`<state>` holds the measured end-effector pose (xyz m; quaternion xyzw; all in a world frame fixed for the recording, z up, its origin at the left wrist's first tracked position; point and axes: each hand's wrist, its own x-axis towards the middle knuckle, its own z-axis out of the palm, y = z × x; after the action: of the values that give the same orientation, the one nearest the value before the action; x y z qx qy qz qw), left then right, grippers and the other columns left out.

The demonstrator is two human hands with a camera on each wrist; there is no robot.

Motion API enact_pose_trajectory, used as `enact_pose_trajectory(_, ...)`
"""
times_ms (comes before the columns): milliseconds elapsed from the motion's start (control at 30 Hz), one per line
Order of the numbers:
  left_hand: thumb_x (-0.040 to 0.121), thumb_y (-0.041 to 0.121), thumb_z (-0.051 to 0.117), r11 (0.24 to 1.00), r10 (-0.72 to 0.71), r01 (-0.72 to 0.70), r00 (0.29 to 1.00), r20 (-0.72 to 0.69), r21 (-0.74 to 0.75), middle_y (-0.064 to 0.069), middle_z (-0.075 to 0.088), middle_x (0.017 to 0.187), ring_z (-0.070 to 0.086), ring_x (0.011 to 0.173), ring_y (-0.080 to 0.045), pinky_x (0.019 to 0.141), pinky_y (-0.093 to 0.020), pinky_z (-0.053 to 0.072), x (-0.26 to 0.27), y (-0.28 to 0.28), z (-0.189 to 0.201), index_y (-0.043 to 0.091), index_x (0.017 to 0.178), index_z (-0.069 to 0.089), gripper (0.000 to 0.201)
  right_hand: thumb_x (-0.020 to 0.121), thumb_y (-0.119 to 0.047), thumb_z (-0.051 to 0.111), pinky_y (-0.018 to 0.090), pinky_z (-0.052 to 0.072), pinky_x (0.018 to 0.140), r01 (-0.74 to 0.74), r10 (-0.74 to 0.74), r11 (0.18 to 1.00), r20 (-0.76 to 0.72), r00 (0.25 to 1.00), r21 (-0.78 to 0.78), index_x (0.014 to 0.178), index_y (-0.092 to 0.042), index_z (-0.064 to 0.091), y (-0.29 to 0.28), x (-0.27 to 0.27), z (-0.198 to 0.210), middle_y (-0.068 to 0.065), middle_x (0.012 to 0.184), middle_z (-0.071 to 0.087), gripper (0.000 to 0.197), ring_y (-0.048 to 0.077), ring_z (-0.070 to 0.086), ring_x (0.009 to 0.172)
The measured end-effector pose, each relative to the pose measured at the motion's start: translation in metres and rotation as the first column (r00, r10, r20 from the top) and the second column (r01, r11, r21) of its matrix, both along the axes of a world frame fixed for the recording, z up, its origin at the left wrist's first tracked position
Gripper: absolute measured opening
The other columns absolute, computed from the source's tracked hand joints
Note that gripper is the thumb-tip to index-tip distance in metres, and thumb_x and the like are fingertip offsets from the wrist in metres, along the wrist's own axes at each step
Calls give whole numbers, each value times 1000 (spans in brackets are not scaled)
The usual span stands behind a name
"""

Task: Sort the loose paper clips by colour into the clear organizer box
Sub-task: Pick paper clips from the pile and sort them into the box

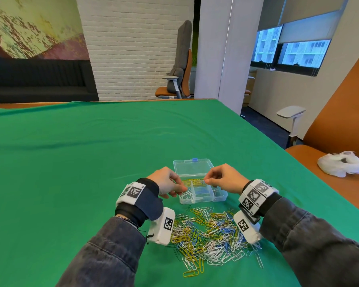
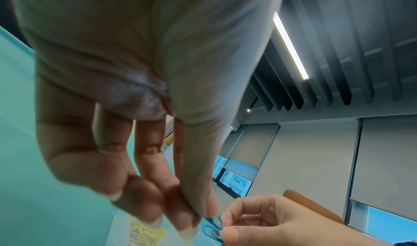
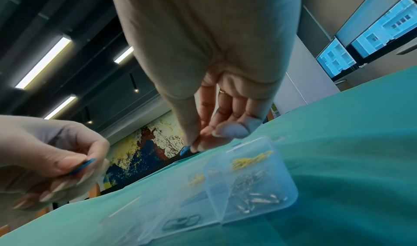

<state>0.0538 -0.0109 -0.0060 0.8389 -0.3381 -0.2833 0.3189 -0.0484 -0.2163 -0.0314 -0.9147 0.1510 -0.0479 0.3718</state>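
Observation:
The clear organizer box [image 1: 220,197] stands open on the green cloth, its lid [image 1: 192,167] lying flat behind it. Its compartments hold yellow clips [image 1: 193,181], white clips [image 1: 186,196], blue clips [image 1: 201,191] and silvery clips [image 3: 252,196]. Both hands hover over it. My left hand [image 1: 182,189] pinches a blue paper clip [image 2: 215,221] between thumb and fingertips. My right hand [image 1: 205,180] pinches another blue clip [image 3: 185,150]. In the left wrist view the two clips overlap, and I cannot tell whether they are linked. The loose pile of mixed clips [image 1: 211,233] lies near me, between my wrists.
The green cloth [image 1: 91,162] covers the whole table. Its right edge runs diagonally beside an orange chair [image 1: 330,129] that carries a white plastic bag [image 1: 340,163]. Another office chair [image 1: 178,79] stands beyond the far edge.

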Motion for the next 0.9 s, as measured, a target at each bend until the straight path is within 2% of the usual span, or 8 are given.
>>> enact_pose_trajectory(133, 84, 27, 74, 1000, 3, -3, 1000, 4, -3, 5, 69, 73, 59, 64, -5, 57, -18, 48, -1, 1, 0, 19, 77, 69, 12, 85, -11, 71, 12, 45, 55, 3, -3, 999, 2, 1000, 43, 85, -12, 68, 0, 4, 1, 2, 75, 70, 3, 7, 63, 63)
enact_pose_trajectory(233, 85, 21, 74, 1000, 10, -10, 1000, 11, -11, -2, 70, 80, 60, 67, -8, 58, -20, 50, 0, 0, -1, 17, 82, 71, 6, 85, -10, 71, 14, 47, 60, -15, 15, 1000, 7, 1000, 17, 85, -15, 71, 0, 8, 0, 4, 82, 73, 5, 9, 65, 69)
enact_pose_trajectory(400, 85, 16, 74, 997, 42, -40, 999, 27, -59, -5, 70, 83, 60, 65, -7, 55, -18, 50, 1, -1, -3, 10, 94, 72, 11, 88, -21, 68, 17, 51, 71, -15, 21, 994, 62, 998, -105, 89, -18, 74, 5, 7, 2, -4, 85, 72, 7, 8, 67, 80)
enact_pose_trajectory(500, 81, 15, 77, 990, 81, -75, 996, 42, -120, -3, 70, 77, 60, 63, -7, 52, -18, 49, 0, -4, -4, 12, 88, 69, 11, 90, -30, 65, 23, 55, 68, -94, 100, 993, 101, 990, -67, 91, -16, 73, 14, 3, 11, -2, 83, 74, 16, 12, 68, 77)
enact_pose_trajectory(600, 79, 13, 78, 984, 82, -77, 996, 24, -158, -4, 71, 78, 63, 67, -10, 53, -20, 49, -4, -8, -5, 14, 86, 65, 15, 89, -25, 67, 19, 52, 60, -221, 219, 974, 54, 974, 44, 92, -11, 72, 22, 0, 19, -1, 81, 75, 15, 8, 67, 69)
enact_pose_trajectory(700, 80, 11, 77, 979, 65, -61, 998, 16, -194, 0, 70, 75, 63, 66, -9, 53, -19, 49, -10, -12, -6, 17, 84, 63, 16, 87, -19, 70, 17, 48, 57, -273, 272, 962, 43, 961, 11, 88, -9, 73, 22, 1, 21, -3, 72, 73, 10, 3, 63, 61)
enact_pose_trajectory(800, 83, 12, 75, 977, 73, -64, 996, 42, -203, -5, 73, 86, 63, 67, -9, 49, -13, 45, -9, -13, -6, 14, 93, 65, 14, 86, -18, 71, 21, 51, 61, -229, 230, 973, 41, 972, -31, 83, -12, 72, 16, 4, 19, -4, 70, 72, 6, 2, 63, 61)
enact_pose_trajectory(900, 85, 17, 73, 987, 91, -77, 991, 96, -139, -5, 73, 102, 61, 74, -11, 51, -15, 41, -3, -8, -4, 15, 101, 65, 19, 85, -21, 71, 30, 56, 73, -74, 81, 985, 43, 996, -155, 81, -16, 71, 7, 10, 14, -2, 74, 73, 7, 14, 68, 72)
